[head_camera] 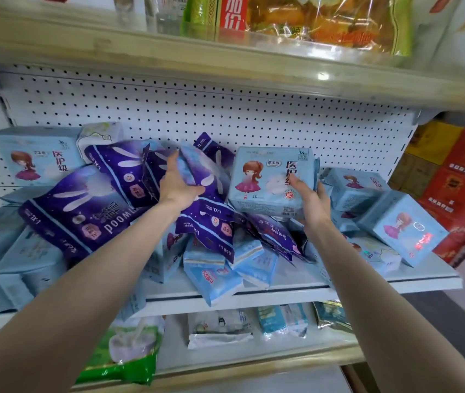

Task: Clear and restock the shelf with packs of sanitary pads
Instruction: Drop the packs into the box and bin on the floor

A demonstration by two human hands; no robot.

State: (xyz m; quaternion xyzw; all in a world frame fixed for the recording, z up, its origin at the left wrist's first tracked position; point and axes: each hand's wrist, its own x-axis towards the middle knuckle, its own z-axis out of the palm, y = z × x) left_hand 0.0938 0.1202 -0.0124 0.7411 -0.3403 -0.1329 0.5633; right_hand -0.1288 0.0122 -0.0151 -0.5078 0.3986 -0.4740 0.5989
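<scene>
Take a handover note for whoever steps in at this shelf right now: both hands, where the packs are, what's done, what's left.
Left hand: grips a purple pack on top of the heap.
Right hand: holds a light-blue pack upright by its right edge.
Packs: purple and light-blue ones lie jumbled across the middle shelf, and some hang over its front edge.
Done: nothing looks sorted yet.
Left: clear the heap, then restock in neat rows.
</scene>
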